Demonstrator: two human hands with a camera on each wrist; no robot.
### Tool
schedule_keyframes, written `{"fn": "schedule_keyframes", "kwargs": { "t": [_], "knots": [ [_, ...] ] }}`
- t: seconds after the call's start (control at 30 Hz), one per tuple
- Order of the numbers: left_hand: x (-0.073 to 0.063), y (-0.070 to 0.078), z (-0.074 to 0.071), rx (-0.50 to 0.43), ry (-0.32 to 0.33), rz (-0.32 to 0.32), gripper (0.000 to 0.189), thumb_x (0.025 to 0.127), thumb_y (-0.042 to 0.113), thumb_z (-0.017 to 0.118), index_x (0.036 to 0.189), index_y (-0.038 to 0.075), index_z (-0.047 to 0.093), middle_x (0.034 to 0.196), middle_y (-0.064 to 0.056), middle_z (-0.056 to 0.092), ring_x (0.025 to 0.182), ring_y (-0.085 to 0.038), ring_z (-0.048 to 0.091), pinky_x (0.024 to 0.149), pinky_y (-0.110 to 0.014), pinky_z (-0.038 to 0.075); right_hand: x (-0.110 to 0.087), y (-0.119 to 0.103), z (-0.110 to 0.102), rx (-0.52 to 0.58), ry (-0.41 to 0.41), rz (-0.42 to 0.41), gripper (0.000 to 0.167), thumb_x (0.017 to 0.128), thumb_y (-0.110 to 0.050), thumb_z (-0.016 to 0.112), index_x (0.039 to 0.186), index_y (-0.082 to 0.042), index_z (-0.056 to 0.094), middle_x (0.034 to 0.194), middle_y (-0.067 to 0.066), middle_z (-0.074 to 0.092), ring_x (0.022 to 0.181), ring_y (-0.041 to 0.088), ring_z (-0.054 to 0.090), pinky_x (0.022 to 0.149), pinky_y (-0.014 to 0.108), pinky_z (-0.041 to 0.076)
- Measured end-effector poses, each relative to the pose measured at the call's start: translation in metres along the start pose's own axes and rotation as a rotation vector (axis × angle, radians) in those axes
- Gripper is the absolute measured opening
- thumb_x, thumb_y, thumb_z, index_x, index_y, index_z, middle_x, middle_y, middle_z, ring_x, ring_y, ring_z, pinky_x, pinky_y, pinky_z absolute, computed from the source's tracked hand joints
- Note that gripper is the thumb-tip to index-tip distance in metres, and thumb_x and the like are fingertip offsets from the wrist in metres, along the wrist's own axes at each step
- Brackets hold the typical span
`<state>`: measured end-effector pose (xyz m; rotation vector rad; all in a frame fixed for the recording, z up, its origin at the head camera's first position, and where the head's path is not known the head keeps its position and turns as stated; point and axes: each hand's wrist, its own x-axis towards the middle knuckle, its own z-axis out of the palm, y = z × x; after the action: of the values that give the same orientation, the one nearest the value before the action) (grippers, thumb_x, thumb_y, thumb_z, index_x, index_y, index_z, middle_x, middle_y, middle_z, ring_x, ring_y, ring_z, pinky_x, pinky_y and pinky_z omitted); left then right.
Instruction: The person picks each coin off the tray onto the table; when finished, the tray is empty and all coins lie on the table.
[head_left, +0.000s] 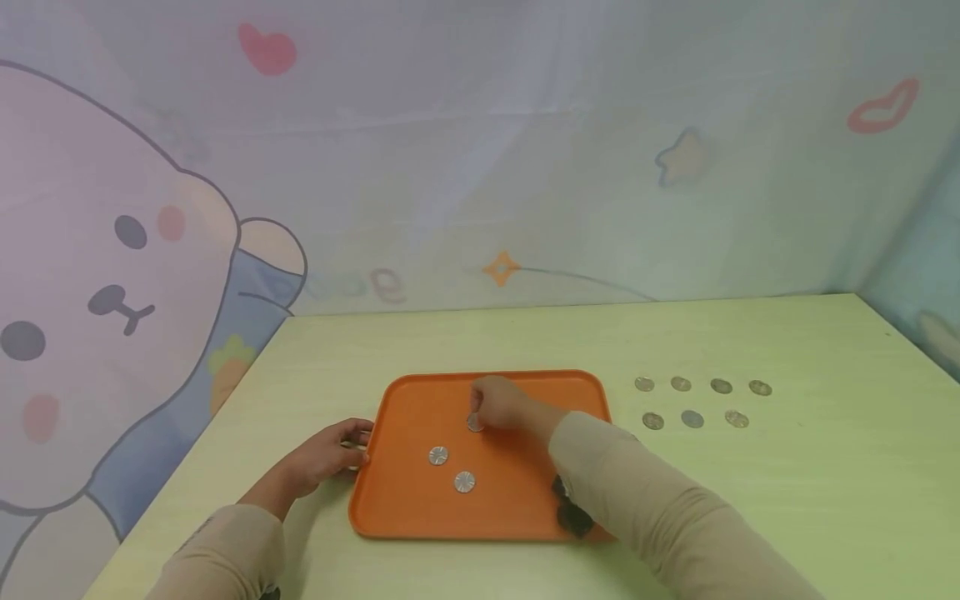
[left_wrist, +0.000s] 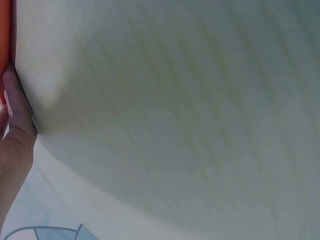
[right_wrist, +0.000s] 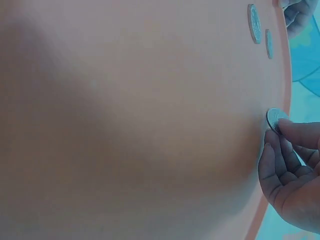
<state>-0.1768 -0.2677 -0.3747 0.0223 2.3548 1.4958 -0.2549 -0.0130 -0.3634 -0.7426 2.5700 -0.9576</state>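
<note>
Hands are both at work on an orange tray (head_left: 420, 517), which is set on a pale yellow-green worktop (head_left: 810, 492). Two loose silver-coloured coins (head_left: 464, 482) are laid flat in the tray, near each other and left of its middle. On the worktop, to the right of the tray, seven further coins (head_left: 692, 419) are spread in two rows, four behind and three in front, each apart from its neighbours. The tray's right-hand part is crossed and partly hidden by the right sleeve (head_left: 637, 492), beneath which a dark object (head_left: 574, 520) is seen; what it is cannot be told. Behind the worktop a printed backdrop (head_left: 465, 167) is hung, with a large bear (head_left: 75, 292) shown at the left.

By the right hand (head_left: 501, 403), a single coin (right_wrist: 275, 119) is pinched between thumb and fingers, tilted, over the tray's inner area; whether the tray is touched by its edge cannot be told. By the left hand (head_left: 330, 454), the tray's left rim is touched, with fingers extended rather than curled.
</note>
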Motion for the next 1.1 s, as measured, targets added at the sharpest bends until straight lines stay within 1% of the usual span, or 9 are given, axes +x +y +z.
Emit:
{"fn": "schedule_keyframes", "kwargs": {
  "t": [0.1,0.23,0.33,0.5,0.57,0.77,0.87,0.97,1.1],
  "knots": [
    [0.000,0.000,0.000,0.000,-0.003,0.001,0.045,0.079,-0.005,0.048,0.121,-0.010,0.033,0.107,-0.019,0.042,0.084,-0.020,0.050,0.072,-0.037,0.047,-0.003,0.000,-0.002,0.067,0.001,-0.021,0.012,0.071,0.006,0.059,0.071,-0.003,0.052,0.068,0.004,0.049,0.062,0.017,0.040,0.053,0.025,0.035],
    [0.001,0.000,0.001,-0.004,-0.006,-0.001,0.045,0.079,-0.005,0.048,0.121,-0.010,0.033,0.107,-0.019,0.042,0.084,-0.020,0.050,0.071,-0.037,0.047,-0.008,-0.001,-0.006,0.127,0.005,-0.051,0.016,0.069,0.014,0.051,0.073,-0.002,0.051,0.073,0.005,0.051,0.065,0.016,0.044,0.055,0.025,0.038],
    [0.002,0.001,0.001,-0.012,-0.008,-0.004,0.045,0.080,-0.006,0.047,0.121,-0.010,0.032,0.108,-0.019,0.041,0.084,-0.020,0.050,0.071,-0.037,0.047,-0.011,-0.003,-0.008,0.153,0.005,-0.063,0.013,0.073,0.010,0.051,0.075,-0.003,0.051,0.076,0.005,0.053,0.067,0.016,0.048,0.056,0.024,0.039],
    [0.001,0.002,0.000,-0.010,-0.015,-0.003,0.046,0.080,-0.006,0.048,0.122,-0.011,0.031,0.109,-0.020,0.040,0.085,-0.021,0.050,0.072,-0.037,0.047,-0.021,-0.010,-0.013,0.220,-0.008,-0.047,0.011,0.075,0.007,0.053,0.079,-0.003,0.052,0.079,0.004,0.055,0.067,0.017,0.048,0.055,0.024,0.041],
    [0.001,0.002,0.000,-0.004,-0.008,-0.012,0.046,0.080,-0.005,0.048,0.122,-0.010,0.032,0.109,-0.020,0.040,0.086,-0.021,0.050,0.073,-0.037,0.047,-0.026,-0.011,-0.014,0.269,-0.019,-0.061,0.010,0.075,0.006,0.053,0.080,-0.003,0.052,0.078,0.005,0.055,0.068,0.017,0.049,0.056,0.025,0.042],
    [-0.001,0.003,0.000,0.003,0.002,-0.030,0.045,0.080,-0.006,0.048,0.123,-0.009,0.032,0.109,-0.019,0.041,0.085,-0.021,0.050,0.073,-0.036,0.047,-0.046,-0.008,-0.019,0.441,-0.048,-0.136,0.006,0.078,0.005,0.053,0.082,0.001,0.049,0.080,0.008,0.054,0.075,0.017,0.054,0.065,0.029,0.044],
    [-0.001,0.003,0.000,0.005,0.002,-0.031,0.045,0.080,-0.006,0.047,0.123,-0.009,0.032,0.109,-0.019,0.041,0.085,-0.021,0.050,0.073,-0.036,0.047,-0.055,-0.004,-0.023,0.478,-0.029,-0.160,0.006,0.080,0.004,0.052,0.084,0.002,0.049,0.078,0.009,0.052,0.074,0.018,0.053,0.065,0.034,0.045],
    [0.000,0.003,0.000,-0.002,0.003,-0.034,0.045,0.080,-0.006,0.048,0.122,-0.009,0.033,0.108,-0.019,0.041,0.085,-0.021,0.050,0.073,-0.036,0.047,-0.063,-0.001,-0.027,0.514,0.001,-0.157,0.006,0.080,0.004,0.053,0.084,0.002,0.048,0.078,0.009,0.052,0.072,0.019,0.052,0.067,0.037,0.045],
    [0.001,0.003,0.000,-0.007,-0.004,-0.027,0.046,0.080,-0.006,0.048,0.122,-0.010,0.032,0.108,-0.019,0.040,0.084,-0.021,0.050,0.073,-0.037,0.047,-0.073,0.003,-0.033,0.526,0.044,-0.137,0.007,0.080,0.001,0.054,0.085,0.000,0.049,0.080,0.008,0.053,0.072,0.019,0.051,0.069,0.039,0.045]
  ]
}}
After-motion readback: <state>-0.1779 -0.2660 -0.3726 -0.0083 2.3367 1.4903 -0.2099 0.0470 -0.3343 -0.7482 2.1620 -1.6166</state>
